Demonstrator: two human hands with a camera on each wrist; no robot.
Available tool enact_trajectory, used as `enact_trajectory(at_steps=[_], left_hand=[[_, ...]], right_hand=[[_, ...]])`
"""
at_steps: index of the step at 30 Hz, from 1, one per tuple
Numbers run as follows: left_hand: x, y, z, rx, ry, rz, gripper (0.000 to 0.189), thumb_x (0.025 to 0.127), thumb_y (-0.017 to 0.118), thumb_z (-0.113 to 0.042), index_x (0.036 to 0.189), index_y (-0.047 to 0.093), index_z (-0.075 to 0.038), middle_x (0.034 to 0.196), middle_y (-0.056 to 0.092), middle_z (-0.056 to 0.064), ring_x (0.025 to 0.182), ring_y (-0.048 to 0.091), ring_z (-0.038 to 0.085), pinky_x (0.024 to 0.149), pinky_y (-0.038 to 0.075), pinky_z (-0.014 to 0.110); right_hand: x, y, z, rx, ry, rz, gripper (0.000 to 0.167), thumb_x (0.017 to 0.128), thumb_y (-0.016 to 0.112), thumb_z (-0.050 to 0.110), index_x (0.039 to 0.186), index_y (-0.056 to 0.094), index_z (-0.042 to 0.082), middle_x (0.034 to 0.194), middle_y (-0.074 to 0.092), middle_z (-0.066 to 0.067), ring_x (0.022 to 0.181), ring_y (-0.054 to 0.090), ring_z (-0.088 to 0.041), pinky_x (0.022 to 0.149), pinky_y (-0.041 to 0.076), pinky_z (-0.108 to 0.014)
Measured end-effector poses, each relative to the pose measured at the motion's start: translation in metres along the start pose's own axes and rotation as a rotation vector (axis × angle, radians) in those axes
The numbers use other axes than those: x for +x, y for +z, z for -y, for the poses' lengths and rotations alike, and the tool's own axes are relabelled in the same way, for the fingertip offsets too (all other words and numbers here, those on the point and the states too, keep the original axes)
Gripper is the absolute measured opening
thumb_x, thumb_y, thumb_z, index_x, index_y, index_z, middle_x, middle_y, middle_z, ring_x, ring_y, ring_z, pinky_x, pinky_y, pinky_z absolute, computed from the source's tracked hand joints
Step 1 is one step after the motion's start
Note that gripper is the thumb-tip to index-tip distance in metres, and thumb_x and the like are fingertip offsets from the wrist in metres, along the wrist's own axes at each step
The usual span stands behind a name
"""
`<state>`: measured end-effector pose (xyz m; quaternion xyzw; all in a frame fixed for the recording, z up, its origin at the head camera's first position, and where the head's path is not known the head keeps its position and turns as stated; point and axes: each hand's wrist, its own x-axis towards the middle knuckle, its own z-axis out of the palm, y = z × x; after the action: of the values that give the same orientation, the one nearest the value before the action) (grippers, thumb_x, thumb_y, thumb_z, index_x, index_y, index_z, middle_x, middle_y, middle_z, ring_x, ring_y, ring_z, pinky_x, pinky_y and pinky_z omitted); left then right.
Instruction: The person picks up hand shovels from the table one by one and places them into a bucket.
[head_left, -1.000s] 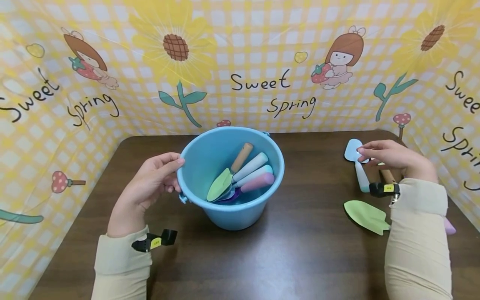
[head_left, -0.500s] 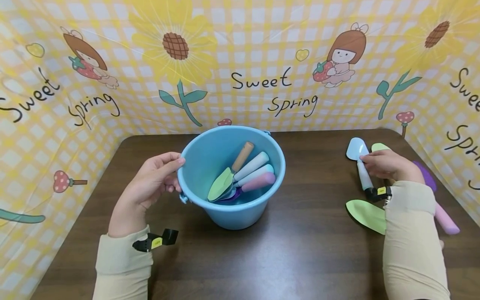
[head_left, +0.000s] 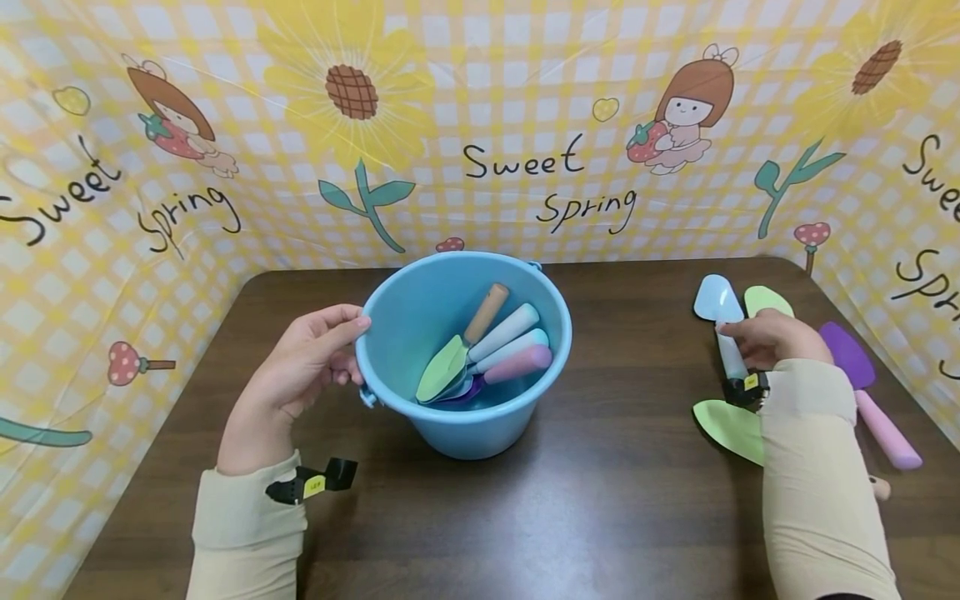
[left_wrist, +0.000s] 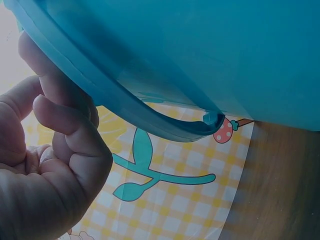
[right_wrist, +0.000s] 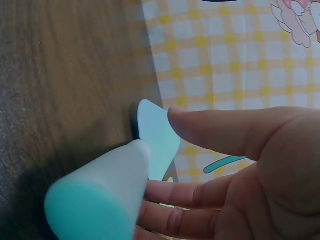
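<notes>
My left hand (head_left: 311,354) pinches the left rim of a light blue bucket (head_left: 472,437), thumb on top and fingers under the edge. In the left wrist view the fingers (left_wrist: 65,115) are bent at the bucket's rim. Several small toy shovels lie inside, among them a green shovel (head_left: 442,371). At the right, my right hand (head_left: 783,342) is beside the handle of a light blue shovel (head_left: 717,296) on the table. The right wrist view has the thumb (right_wrist: 215,130) straight and apart from the shovel handle (right_wrist: 100,195), with the other fingers along its far side.
Close to the right hand lie a green shovel (head_left: 727,429) partly under the sleeve, another green blade (head_left: 768,300), and a purple shovel (head_left: 847,354) with a pink handle. A yellow checked cloth (head_left: 495,100) stands behind the dark wooden table (head_left: 585,517).
My right hand has moved down and slightly left, from above the light blue shovel's blade to beside its handle. The purple shovel has come into sight. The left hand stays on the bucket.
</notes>
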<state>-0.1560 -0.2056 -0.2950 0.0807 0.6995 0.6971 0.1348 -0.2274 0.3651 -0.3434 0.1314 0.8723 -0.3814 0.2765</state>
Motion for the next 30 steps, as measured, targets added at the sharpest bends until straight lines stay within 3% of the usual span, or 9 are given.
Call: enact_trajectory(at_steps=[6,11,16,24,27,30], left_hand=[[0.001,0.0,-0.001,0.008,0.0,0.001,0.019,0.102,0.056,-0.021,0.109,0.058,-0.004,0.068,0.066,-0.003,0.052,0.065,0.008,0.05,0.049,0.016],[0.001,0.0,-0.001,0.005,0.002,0.007,0.016,0.102,0.056,-0.021,0.108,0.058,-0.005,0.069,0.067,-0.003,0.052,0.065,0.008,0.05,0.049,0.016],[0.001,0.0,0.0,-0.001,0.008,0.022,0.015,0.103,0.055,-0.02,0.108,0.059,-0.006,0.069,0.067,-0.004,0.052,0.065,0.007,0.05,0.049,0.016],[0.001,0.0,0.0,-0.002,0.009,0.014,0.015,0.102,0.056,-0.02,0.108,0.06,-0.006,0.069,0.067,-0.003,0.052,0.065,0.008,0.05,0.049,0.016],[0.0,0.0,-0.001,-0.001,0.003,0.005,0.015,0.102,0.057,-0.02,0.108,0.06,-0.006,0.069,0.067,-0.003,0.051,0.065,0.008,0.05,0.048,0.016],[0.0,0.001,-0.001,0.002,0.001,0.001,0.016,0.102,0.057,-0.02,0.108,0.059,-0.006,0.068,0.067,-0.003,0.051,0.065,0.008,0.05,0.048,0.017]], right_hand=[[0.003,0.005,0.001,-0.076,0.015,-0.004,0.033,0.096,0.06,0.031,0.086,0.054,0.0,0.072,0.056,-0.001,0.066,0.055,-0.012,0.066,0.051,-0.026],[0.008,0.007,0.002,-0.141,0.017,-0.018,0.039,0.095,0.063,0.029,0.092,0.051,-0.009,0.071,0.053,-0.004,0.065,0.054,-0.014,0.064,0.049,-0.026],[0.009,0.01,0.001,-0.069,0.048,-0.024,0.036,0.093,0.065,0.022,0.096,0.051,-0.011,0.07,0.053,-0.002,0.064,0.054,-0.012,0.064,0.051,-0.025],[0.011,0.008,0.003,0.032,0.037,0.011,0.03,0.095,0.062,0.026,0.071,0.054,0.011,0.063,0.052,0.005,0.06,0.053,-0.007,0.06,0.05,-0.021],[0.012,0.007,0.002,0.055,0.044,0.012,0.027,0.095,0.063,0.026,0.077,0.054,0.007,0.067,0.053,0.003,0.063,0.054,-0.007,0.061,0.051,-0.021],[0.014,0.008,0.0,0.079,0.058,0.014,0.031,0.096,0.062,0.027,0.093,0.051,-0.001,0.074,0.055,0.001,0.067,0.056,-0.007,0.064,0.053,-0.021]])
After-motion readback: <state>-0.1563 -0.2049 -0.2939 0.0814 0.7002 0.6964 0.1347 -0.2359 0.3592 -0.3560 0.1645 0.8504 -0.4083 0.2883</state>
